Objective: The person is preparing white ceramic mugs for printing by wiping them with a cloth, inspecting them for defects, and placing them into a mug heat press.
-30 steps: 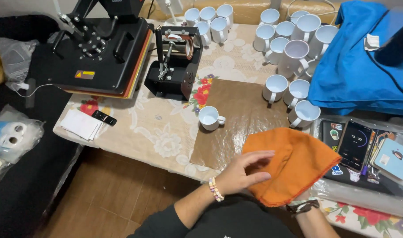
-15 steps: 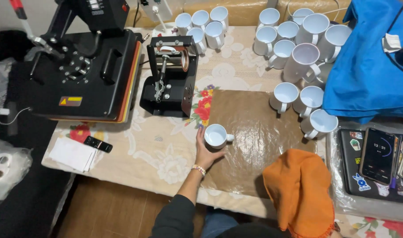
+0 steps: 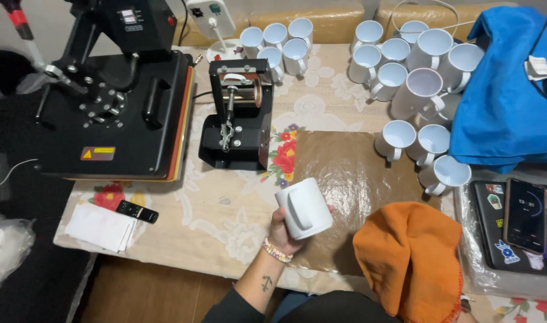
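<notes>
- Holding a plain white mug (image 3: 303, 208) in your left hand (image 3: 285, 230), you have it lifted off the table, its handle turned toward the camera and its base toward you.
- Your left fingers are wrapped round the far side of the mug, closed on its body; only the thumb side and the knuckles show clearly, and a beaded bracelet (image 3: 277, 251) sits on that wrist.
- The mug hangs over the near edge of the brown sheet (image 3: 351, 173) spread on the flowered tablecloth (image 3: 225, 209), just in front of the black mug press (image 3: 236, 116).
- Your right hand is covered by the orange cloth (image 3: 411, 260), draped over it near the table's front edge; you cannot tell how those fingers lie.
- To the left of the mug press stands the large flat heat press (image 3: 115, 107), with a stack of white paper (image 3: 101, 227) and a small black remote (image 3: 137, 211) in front of it.
- More white mugs (image 3: 405, 72) crowd the far and right side of the table, beside a blue garment (image 3: 506, 101); a phone (image 3: 526, 214) lies at the right.
</notes>
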